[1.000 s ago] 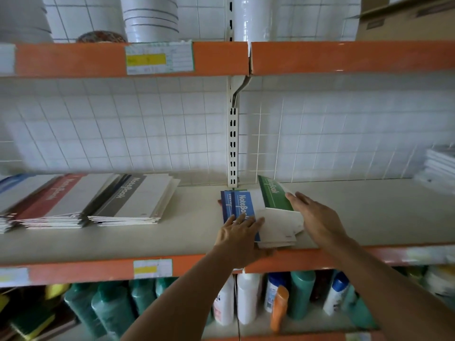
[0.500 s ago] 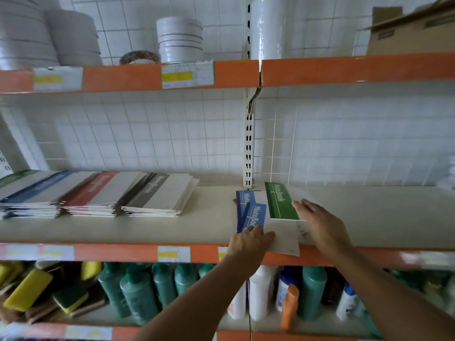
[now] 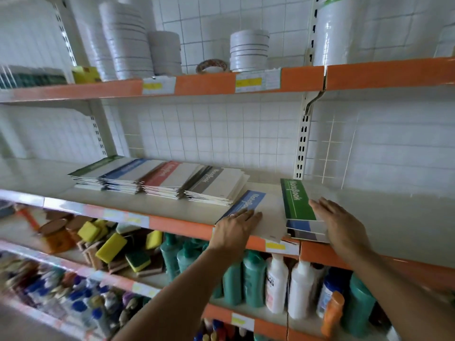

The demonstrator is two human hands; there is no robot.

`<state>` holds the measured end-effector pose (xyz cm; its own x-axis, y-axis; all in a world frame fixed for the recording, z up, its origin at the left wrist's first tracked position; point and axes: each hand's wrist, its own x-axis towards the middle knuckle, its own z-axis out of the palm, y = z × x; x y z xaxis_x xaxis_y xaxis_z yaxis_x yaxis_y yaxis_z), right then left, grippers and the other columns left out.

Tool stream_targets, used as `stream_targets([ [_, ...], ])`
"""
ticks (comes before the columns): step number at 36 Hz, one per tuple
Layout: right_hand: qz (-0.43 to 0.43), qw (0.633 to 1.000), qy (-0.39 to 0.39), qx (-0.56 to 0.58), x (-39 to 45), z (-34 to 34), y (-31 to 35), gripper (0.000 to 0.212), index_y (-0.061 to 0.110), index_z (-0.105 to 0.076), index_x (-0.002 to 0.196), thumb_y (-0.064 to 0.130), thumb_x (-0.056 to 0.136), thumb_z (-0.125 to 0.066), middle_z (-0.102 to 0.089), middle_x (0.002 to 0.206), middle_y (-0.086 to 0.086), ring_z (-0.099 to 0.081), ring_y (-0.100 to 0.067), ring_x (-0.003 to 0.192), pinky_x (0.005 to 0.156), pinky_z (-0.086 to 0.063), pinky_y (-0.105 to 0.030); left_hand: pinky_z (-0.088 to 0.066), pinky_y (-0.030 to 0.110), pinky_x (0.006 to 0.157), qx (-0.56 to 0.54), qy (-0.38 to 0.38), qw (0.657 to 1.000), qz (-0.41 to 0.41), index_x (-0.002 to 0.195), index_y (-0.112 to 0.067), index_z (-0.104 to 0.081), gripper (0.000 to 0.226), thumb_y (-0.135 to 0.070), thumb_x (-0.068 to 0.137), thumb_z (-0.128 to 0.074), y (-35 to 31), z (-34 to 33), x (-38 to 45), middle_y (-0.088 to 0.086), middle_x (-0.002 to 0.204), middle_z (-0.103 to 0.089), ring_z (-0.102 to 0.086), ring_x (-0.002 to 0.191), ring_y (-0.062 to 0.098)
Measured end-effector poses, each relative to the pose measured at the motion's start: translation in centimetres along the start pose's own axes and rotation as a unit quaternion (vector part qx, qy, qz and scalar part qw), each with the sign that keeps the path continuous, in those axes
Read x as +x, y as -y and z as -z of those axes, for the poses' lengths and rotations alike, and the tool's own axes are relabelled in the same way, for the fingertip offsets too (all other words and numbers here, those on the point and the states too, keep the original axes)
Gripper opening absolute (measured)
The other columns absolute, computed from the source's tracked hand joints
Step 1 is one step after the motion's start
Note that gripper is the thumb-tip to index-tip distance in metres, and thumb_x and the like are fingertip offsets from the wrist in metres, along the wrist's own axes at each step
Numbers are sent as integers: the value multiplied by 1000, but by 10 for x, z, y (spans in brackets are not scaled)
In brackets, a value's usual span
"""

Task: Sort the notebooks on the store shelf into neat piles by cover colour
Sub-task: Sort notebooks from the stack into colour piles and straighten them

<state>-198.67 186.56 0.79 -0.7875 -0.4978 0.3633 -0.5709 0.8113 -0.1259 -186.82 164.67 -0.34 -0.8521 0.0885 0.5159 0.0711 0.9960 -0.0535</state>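
Observation:
On the middle shelf (image 3: 187,212) lie four sorted piles: green (image 3: 93,171), blue (image 3: 128,174), red (image 3: 167,178) and grey (image 3: 216,185). Near the front edge, my left hand (image 3: 236,227) lies flat on a single blue notebook (image 3: 252,201), fingers straight. To its right is a small mixed stack with a green notebook (image 3: 296,200) on top and blue covers showing beneath. My right hand (image 3: 337,222) rests on that stack's right side with fingers extended.
An upright slotted shelf post (image 3: 304,141) stands behind the mixed stack. White stacked containers (image 3: 248,50) fill the top shelf. Below are sponges (image 3: 110,247) and bottles (image 3: 275,281). Bare shelf surface stretches right of my right hand.
My left hand has slid one blue notebook leftward off the mixed stack, toward the grey pile. My right hand stays on the green-topped stack. The view has swung left.

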Motion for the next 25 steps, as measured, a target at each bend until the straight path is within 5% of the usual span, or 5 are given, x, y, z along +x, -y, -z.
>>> stream_targets([
  [8, 54, 998, -5, 26, 10, -6, 59, 74, 25, -20, 152, -12, 89, -35, -20, 158, 0, -22, -14, 144, 111, -24, -22, -58, 38, 61, 33, -15, 997, 66, 103, -11, -74, 50, -5, 57, -55, 69, 33, -59, 11, 102, -72, -72, 87, 27],
  [11, 70, 997, 14, 18, 13, -3, 94, 71, 26, -14, 153, -8, 92, -31, -14, 160, 0, -18, -14, 145, 112, -24, -24, -58, 35, 61, 40, -16, 996, 82, 105, -14, -74, 63, -3, 44, -84, 95, 46, -84, 8, 104, -72, -72, 88, 24],
  [16, 97, 995, -1, 9, 15, -11, 162, 70, 25, -17, 152, -4, 89, -15, -17, 159, -2, -22, -14, 144, 112, -22, -26, -58, 34, 61, 56, -42, 993, 94, 104, -14, -74, 70, -5, 37, -93, 143, 70, -131, 8, 104, -73, -71, 89, 23],
  [20, 114, 993, 2, 29, 13, -16, 221, 71, 24, -13, 153, -7, 91, -31, -15, 160, 0, -19, -12, 145, 110, -21, -19, -57, 35, 60, 55, -70, 992, 91, 103, -12, -75, 69, -8, 37, -92, 187, 89, -168, 10, 103, -73, -72, 88, 25],
  [25, 127, 991, -5, 38, 17, -27, 295, 78, 28, -15, 152, -13, 88, -31, -15, 159, 4, -20, -11, 144, 110, -24, -20, -55, 23, 60, 108, -91, 986, 87, 95, -21, -78, 41, -16, 67, -48, 242, 108, -203, 1, 98, -74, -72, 84, 15],
])
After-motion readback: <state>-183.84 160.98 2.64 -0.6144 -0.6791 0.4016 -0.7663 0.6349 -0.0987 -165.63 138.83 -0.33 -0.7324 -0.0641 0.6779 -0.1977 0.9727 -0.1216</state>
